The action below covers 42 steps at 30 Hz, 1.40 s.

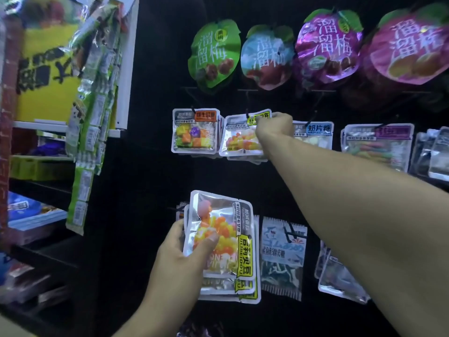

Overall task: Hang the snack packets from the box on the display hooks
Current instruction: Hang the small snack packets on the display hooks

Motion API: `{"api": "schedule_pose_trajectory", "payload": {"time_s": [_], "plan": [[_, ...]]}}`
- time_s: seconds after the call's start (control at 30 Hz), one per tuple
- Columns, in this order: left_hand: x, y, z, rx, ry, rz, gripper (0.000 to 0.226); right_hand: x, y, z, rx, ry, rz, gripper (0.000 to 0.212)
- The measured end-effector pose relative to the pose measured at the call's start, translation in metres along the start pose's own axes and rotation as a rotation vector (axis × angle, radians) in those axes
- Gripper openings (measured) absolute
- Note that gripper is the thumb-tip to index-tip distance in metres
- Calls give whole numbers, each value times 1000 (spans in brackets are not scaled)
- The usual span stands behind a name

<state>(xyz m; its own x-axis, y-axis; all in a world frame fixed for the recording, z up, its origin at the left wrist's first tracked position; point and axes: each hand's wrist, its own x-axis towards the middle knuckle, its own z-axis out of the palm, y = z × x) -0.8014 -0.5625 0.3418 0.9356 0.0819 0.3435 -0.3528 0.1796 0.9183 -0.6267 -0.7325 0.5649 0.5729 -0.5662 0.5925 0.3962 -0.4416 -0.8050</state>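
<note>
A dark hook wall (286, 181) carries hanging snacks. At twelve o'clock, the right hand (274, 128) pinches a packet (239, 136) at its hook. At six, the left hand (181, 261) grips the stack (223, 246). Seemingly hanging; next, seat the hole, then release.

Right arm stretched forward and up, right hand (274, 127) curled, fingers pinching, left hand (184, 251) lower and nearer, thumb pressed across its gripped load
</note>
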Motion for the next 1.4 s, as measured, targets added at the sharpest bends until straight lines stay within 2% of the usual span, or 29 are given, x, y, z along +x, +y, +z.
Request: {"api": "schedule_pose_trajectory", "payload": {"time_s": [0.07,0.13,0.3,0.4,0.5,0.6,0.67,0.87,1.0,1.1,1.23,1.33,1.4], "plan": [[0,-5,2,-7,-6,3,20,4,7,4,-49,13,1,21],[0,-9,0,-1,-18,7,19,6,13,6,-89,4,25,9],[1,-14,-9,32,9,-13,17,1,25,7,-170,73,1,43],[-4,-14,-9,4,33,-36,16,-16,30,-10,-179,58,-127,40],[-17,-16,-5,-63,33,-52,15,-64,40,-33,-67,-140,-159,30],[-37,-18,8,-133,88,-90,21,-139,56,-72,29,-460,-40,36],[-49,-20,17,-126,146,-78,22,-186,69,-102,59,-580,64,42],[-72,-20,44,-111,333,-27,30,-267,107,-166,131,-636,303,64],[-82,-18,56,-111,366,-21,31,-275,112,-186,134,-696,412,64],[-88,-16,60,-186,343,-58,20,-265,113,-198,187,-678,501,60],[-89,-15,60,-241,302,-120,11,-253,117,-206,234,-652,556,33],[-87,-17,56,-194,302,-119,13,-237,120,-206,345,-436,557,12],[-87,-20,51,-182,307,-118,20,-223,116,-204,342,-330,527,12]]}}
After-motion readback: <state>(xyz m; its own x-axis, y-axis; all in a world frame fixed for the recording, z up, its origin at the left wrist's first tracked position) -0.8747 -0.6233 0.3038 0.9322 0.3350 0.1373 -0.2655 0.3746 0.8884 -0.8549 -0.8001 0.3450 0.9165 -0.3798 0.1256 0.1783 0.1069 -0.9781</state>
